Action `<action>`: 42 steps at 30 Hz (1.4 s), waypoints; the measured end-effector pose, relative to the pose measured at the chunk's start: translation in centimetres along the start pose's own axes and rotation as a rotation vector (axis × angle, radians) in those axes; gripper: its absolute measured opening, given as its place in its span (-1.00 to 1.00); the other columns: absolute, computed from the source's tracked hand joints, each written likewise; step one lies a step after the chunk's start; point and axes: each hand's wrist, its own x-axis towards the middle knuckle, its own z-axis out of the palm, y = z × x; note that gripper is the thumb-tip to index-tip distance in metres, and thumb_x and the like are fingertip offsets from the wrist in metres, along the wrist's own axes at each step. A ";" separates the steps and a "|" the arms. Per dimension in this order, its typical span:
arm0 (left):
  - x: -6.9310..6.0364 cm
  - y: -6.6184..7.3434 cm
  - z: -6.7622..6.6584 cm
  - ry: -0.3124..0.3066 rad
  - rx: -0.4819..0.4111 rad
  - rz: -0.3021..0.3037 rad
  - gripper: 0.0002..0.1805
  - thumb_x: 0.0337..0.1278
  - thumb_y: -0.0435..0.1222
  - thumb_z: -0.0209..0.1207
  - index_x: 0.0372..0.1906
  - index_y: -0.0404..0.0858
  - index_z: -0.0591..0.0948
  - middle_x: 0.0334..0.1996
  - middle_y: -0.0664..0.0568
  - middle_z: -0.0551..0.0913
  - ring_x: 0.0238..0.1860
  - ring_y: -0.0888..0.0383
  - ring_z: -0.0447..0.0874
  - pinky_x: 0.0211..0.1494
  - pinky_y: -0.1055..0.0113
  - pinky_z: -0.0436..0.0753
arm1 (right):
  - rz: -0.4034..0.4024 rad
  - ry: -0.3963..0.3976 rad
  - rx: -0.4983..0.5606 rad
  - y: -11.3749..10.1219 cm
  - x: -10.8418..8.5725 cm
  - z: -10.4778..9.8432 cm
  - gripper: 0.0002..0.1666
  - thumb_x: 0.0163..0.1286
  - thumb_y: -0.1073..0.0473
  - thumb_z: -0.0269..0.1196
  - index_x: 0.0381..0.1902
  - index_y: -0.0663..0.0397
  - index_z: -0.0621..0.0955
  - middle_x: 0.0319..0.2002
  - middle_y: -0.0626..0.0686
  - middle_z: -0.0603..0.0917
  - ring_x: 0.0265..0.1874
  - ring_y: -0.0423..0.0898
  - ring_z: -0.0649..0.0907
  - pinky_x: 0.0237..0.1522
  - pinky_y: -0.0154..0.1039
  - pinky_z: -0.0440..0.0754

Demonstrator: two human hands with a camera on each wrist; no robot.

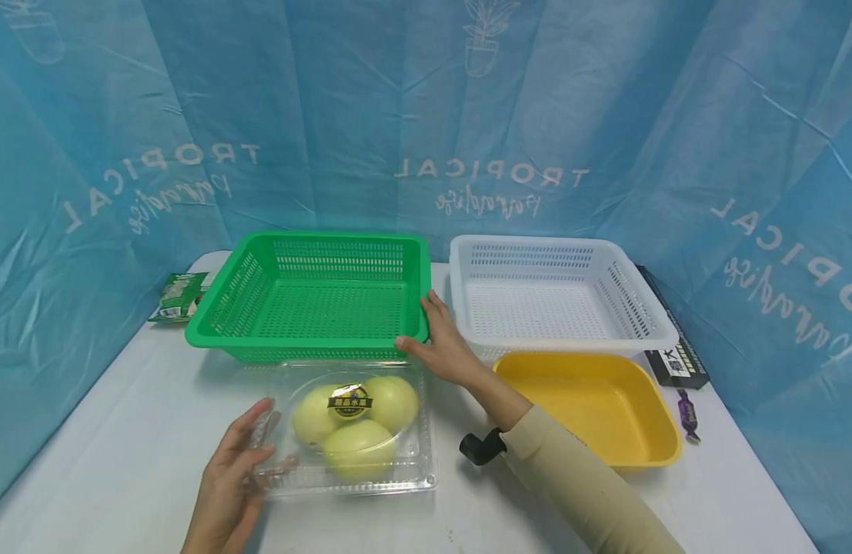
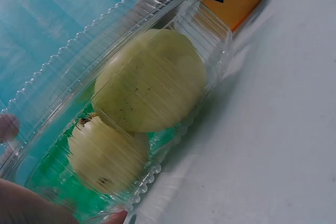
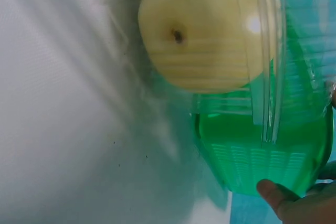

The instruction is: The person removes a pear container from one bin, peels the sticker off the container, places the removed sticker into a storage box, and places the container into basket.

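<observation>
A clear plastic clamshell box (image 1: 370,486) with three pale yellow-green fruits (image 1: 359,450) inside sits at the front centre; its lid bears a dark and gold label (image 1: 350,402). My left hand (image 1: 225,477) holds the box's left side, thumb above and fingers curled at the edge. Behind the box stands a green slotted basket (image 1: 304,343). My right hand (image 1: 445,345) grips its front right corner, thumb on the front rim and fingers around the right side. Through the clear wall in the left wrist view, two fruits (image 2: 152,82) show.
A white slotted basket (image 1: 564,345) is at back right, with a yellow tub (image 1: 585,415) in front. Right of them lie a black box (image 1: 682,369) and a purple-wrapped candy (image 1: 687,414). A green packet (image 1: 178,296) lies beside the green basket. Blue curtain (image 1: 356,115) surrounds the table.
</observation>
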 end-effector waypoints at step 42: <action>0.9 0.3 2.1 -0.233 0.430 0.134 -0.28 0.21 -0.33 0.13 0.42 -0.06 0.10 0.52 -0.06 -0.26 0.49 -0.18 -0.61 0.41 -0.30 -0.44 | -0.025 -0.074 -0.029 -0.3 -1.0 -1.0 -0.09 0.40 -0.04 0.12 0.47 0.23 -0.03 0.52 0.18 -0.21 0.46 0.16 0.12 0.38 0.10 0.27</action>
